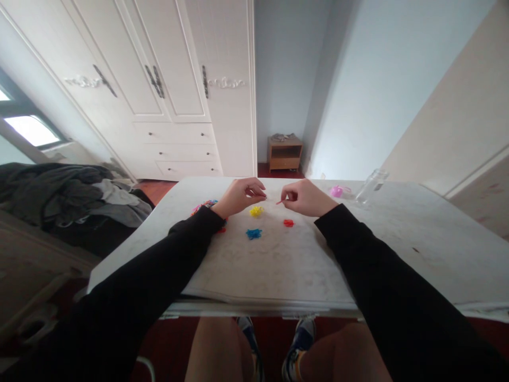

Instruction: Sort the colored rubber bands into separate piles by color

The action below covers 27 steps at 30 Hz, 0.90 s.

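My left hand (pixel 243 194) is over the table, thumb and fingertips brought together in a pinch; whatever is between them is too small to make out. Facing it, my right hand (pixel 305 197) pinches a tiny red band (pixel 279 202). Below the hands are three small heaps of what look like little rubber bands: a yellow heap (pixel 256 211), a blue heap (pixel 253 234) and a red heap (pixel 288 223). A mixed-colour pile (pixel 204 207) lies partly hidden behind my left wrist and sleeve.
A clear bottle (pixel 371 187) lies tilted at the right, beside a pink object (pixel 337 191). All of this rests on a white-covered table (pixel 274 276). Dark clothes (pixel 59 191) are heaped at the left. A white wardrobe (pixel 175 95) and small wooden cabinet (pixel 285 154) stand beyond.
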Available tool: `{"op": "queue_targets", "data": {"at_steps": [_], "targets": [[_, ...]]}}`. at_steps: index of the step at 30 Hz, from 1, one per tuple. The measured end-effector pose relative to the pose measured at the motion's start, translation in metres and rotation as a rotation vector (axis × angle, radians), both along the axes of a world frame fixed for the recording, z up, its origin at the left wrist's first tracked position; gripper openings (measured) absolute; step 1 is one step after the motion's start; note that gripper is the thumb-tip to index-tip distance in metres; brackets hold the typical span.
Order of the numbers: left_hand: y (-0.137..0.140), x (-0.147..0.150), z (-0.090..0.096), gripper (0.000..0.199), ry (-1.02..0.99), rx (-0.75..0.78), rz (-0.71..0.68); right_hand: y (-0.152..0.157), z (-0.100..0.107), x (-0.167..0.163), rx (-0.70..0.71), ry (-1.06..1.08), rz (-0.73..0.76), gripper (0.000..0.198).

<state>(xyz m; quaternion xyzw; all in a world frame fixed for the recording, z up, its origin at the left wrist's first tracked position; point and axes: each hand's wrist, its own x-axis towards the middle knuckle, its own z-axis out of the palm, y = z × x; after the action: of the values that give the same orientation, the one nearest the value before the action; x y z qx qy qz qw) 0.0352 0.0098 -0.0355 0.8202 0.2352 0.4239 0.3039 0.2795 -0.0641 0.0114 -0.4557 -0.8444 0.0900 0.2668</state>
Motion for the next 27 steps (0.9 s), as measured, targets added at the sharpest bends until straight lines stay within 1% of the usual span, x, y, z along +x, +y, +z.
{"op": "queue_targets", "data": {"at_steps": [3, 5, 7, 12, 16, 18, 21, 25, 27], "targets": [[-0.001, 0.0, 0.0, 0.033, 0.003, -0.009, -0.006, -0.003, 0.007, 0.015, -0.133, -0.061, 0.051, 0.011], [-0.001, 0.001, 0.0, 0.033, 0.006, -0.01, -0.009, -0.003, 0.007, 0.021, -0.217, -0.11, 0.058, 0.011], [-0.002, 0.001, 0.0, 0.034, 0.01, -0.007, -0.006, -0.003, 0.006, 0.023, -0.272, -0.147, 0.052, 0.012], [-0.002, 0.001, 0.0, 0.032, 0.014, -0.009, -0.001, -0.003, 0.003, 0.02, -0.331, -0.186, 0.016, 0.011], [-0.002, 0.001, 0.001, 0.029, 0.016, -0.014, -0.013, -0.003, 0.001, 0.019, -0.361, -0.23, 0.018, 0.013], [-0.003, 0.001, 0.001, 0.028, 0.025, -0.013, -0.018, -0.003, 0.0, 0.019, -0.338, -0.22, 0.02, 0.015], [-0.003, 0.001, 0.001, 0.031, 0.037, -0.025, -0.018, -0.003, 0.0, 0.017, -0.246, -0.177, 0.021, 0.018], [-0.004, 0.002, 0.0, 0.037, 0.017, -0.073, -0.04, -0.003, -0.001, 0.01, -0.119, -0.139, 0.007, 0.017], [-0.005, 0.002, 0.0, 0.039, 0.006, -0.098, -0.061, -0.003, -0.003, 0.004, -0.058, -0.115, -0.003, 0.013]]}}
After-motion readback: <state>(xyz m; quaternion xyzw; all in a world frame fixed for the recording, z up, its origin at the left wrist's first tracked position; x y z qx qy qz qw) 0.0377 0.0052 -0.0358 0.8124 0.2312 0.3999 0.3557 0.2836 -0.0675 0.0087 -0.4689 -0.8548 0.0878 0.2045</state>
